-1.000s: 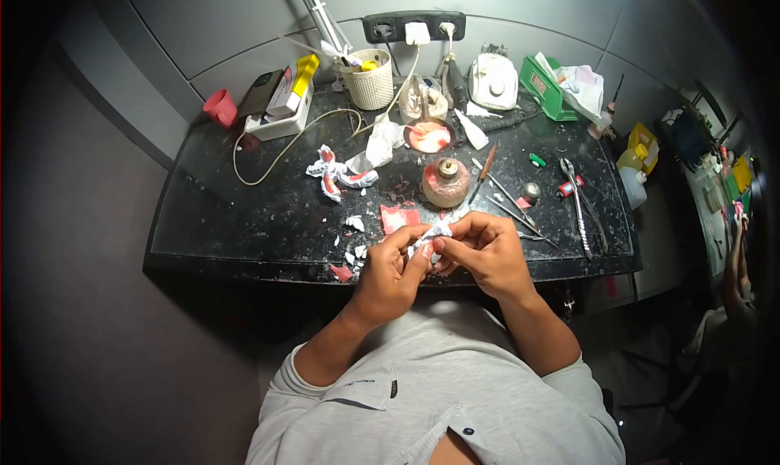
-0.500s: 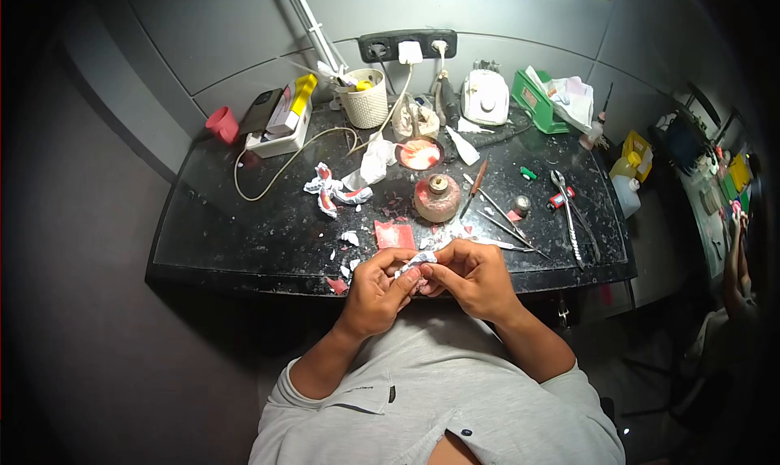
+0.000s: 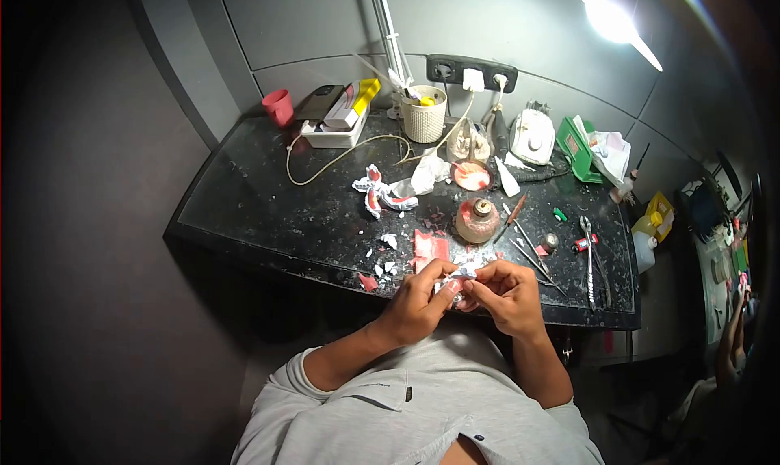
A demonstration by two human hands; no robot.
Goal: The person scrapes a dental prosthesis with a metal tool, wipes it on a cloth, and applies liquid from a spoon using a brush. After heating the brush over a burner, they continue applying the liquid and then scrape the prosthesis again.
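I see both hands meet at the lower centre of the frame, over the near edge of the black bench (image 3: pixel 268 213). My left hand (image 3: pixel 418 302) is curled narrow, thumb and fingertips pinching the small white piece (image 3: pixel 459 276). My right hand (image 3: pixel 508 298) closes on the same piece from the other side, fingers bent tight. The piece sits between the two sets of fingertips, just in front of the pink wax sheet (image 3: pixel 429 244) and the round burner (image 3: pixel 477 220).

Against half a second ago the grip is the same, but the view has swung. The bench now runs slanted toward the right of the frame, and the hands sit a little right of where they were. The lamp (image 3: pixel 617 18) glares at the upper right, far more in view than before. The red cup (image 3: pixel 278 106) and white basket (image 3: pixel 425 113) have slid rightward along the top.
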